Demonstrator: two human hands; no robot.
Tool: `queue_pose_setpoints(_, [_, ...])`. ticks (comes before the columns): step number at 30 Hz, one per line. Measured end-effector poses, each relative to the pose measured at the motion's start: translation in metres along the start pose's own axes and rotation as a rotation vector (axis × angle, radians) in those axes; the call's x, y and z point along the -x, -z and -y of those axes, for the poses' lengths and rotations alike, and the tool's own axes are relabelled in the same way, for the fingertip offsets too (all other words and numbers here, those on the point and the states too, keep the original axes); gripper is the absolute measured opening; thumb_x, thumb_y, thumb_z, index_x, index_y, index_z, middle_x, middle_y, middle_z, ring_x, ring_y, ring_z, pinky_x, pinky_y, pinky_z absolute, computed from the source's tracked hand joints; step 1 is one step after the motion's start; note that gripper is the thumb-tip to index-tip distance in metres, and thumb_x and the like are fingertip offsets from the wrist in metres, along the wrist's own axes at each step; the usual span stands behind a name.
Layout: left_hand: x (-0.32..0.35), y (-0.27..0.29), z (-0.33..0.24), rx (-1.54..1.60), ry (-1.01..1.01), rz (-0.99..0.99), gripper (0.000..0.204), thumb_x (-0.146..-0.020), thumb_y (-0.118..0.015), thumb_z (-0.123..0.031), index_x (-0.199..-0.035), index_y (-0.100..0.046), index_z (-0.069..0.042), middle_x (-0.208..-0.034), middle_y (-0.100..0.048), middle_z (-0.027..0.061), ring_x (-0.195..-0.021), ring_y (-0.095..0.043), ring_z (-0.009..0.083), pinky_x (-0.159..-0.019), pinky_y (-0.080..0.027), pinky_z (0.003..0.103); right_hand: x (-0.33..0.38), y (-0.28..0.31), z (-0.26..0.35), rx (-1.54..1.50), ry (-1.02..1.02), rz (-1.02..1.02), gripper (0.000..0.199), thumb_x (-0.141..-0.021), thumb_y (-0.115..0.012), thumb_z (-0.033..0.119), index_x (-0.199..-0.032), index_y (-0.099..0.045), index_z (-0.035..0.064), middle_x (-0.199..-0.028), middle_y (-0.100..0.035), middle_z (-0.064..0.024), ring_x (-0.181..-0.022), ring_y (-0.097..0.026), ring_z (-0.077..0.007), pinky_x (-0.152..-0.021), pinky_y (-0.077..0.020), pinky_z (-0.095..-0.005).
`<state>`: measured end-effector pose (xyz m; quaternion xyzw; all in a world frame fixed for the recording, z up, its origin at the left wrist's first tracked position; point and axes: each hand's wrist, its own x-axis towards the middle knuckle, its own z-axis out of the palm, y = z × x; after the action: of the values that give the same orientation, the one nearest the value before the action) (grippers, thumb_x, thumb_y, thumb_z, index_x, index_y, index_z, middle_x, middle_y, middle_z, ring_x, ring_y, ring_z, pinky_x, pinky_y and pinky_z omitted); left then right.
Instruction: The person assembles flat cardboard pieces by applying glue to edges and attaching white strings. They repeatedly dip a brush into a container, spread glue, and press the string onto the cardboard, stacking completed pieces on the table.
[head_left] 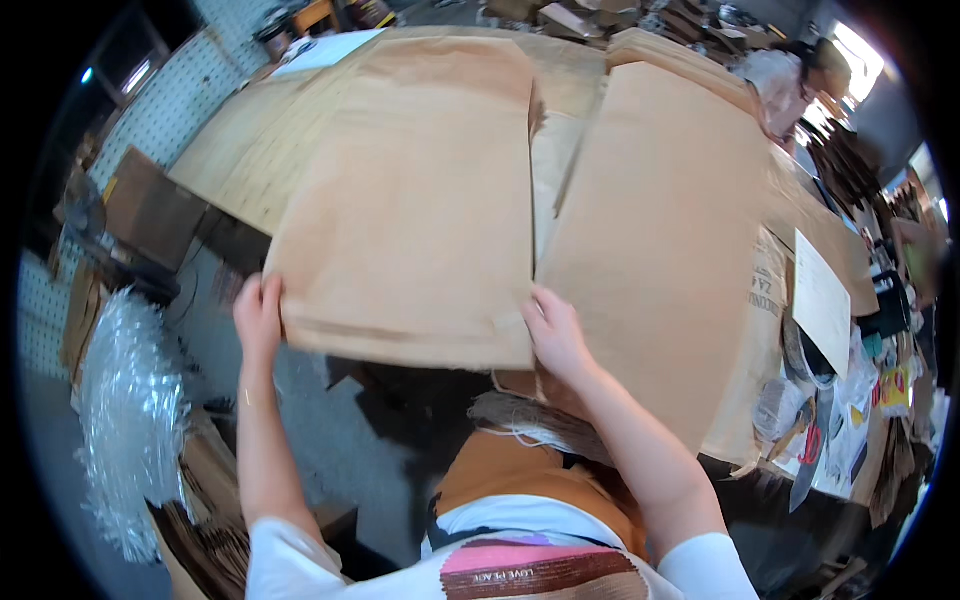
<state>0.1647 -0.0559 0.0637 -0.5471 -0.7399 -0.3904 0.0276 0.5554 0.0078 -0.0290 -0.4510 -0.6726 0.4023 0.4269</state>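
Tabletop (240, 150) covered with overlapping brown sheets. Big cardboard sheet (415, 200) on top, long axis running away from person, near edge at fingers. Second sheet (665, 230) just right, seam between. Left hand (258, 312) fingers curled on near-left corner; right hand (555, 335) pinches near-right corner. Bubble wrap (130, 400) lower left, clear.

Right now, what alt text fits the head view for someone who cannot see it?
Two bare hands, left hand and right hand, grip the near corners of a large brown paper sheet over a paper-covered worktable. Another paper stack lies to the right, crinkled clear plastic at lower left.
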Motion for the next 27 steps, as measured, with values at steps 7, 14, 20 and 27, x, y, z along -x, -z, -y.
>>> queue_pose_setpoints(7, [-0.048,-0.026,0.035,-0.594,-0.230,-0.221,0.029,-0.085,-0.063,-0.023,-0.104,-0.061,-0.002,-0.096,-0.062,0.0172,-0.093,-0.058,0.0346,-0.081,-0.047,0.043,0.014,-0.028,0.074,0.169,0.032,0.077,0.034,-0.087,-0.058,0.013,-0.118,-0.053,0.0006,-0.085,-0.062,-0.0190,-0.079,-0.060,-0.0364,-0.072,-0.0486,-0.0416])
queue_pose_setpoints(14, [0.071,-0.054,-0.032,-0.285,-0.262,0.290,0.051,-0.092,-0.054,-0.031,-0.124,-0.050,0.009,-0.130,-0.050,0.0263,-0.125,-0.043,0.0403,-0.107,-0.032,0.045,0.137,0.067,0.053,0.219,-0.177,0.181,0.015,-0.083,-0.065,0.006,-0.096,-0.067,0.0004,-0.081,-0.063,-0.0156,-0.072,-0.062,-0.0294,-0.065,-0.0495,-0.0350])
queue_pose_setpoints(20, [0.066,-0.067,-0.027,-0.294,-0.220,0.393,0.059,-0.091,-0.053,-0.044,-0.128,-0.051,0.002,-0.134,-0.047,0.0258,-0.126,-0.042,0.0409,-0.108,-0.030,0.047,0.162,0.101,0.039,0.277,-0.232,0.116,0.014,-0.085,-0.063,0.009,-0.097,-0.066,0.0007,-0.082,-0.064,-0.0155,-0.077,-0.062,-0.0292,-0.070,-0.0489,-0.0348])
queue_pose_setpoints(27, [0.088,-0.071,-0.094,-0.285,-0.403,0.173,0.045,-0.094,-0.054,-0.027,-0.130,-0.050,0.000,-0.134,-0.049,0.0205,-0.128,-0.043,0.0354,-0.107,-0.032,0.044,0.202,0.207,0.029,0.559,-0.218,-0.383,0.021,-0.083,-0.060,0.001,-0.103,-0.064,0.0026,-0.099,-0.060,-0.0154,-0.088,-0.060,-0.0260,-0.074,-0.0496,-0.0345])
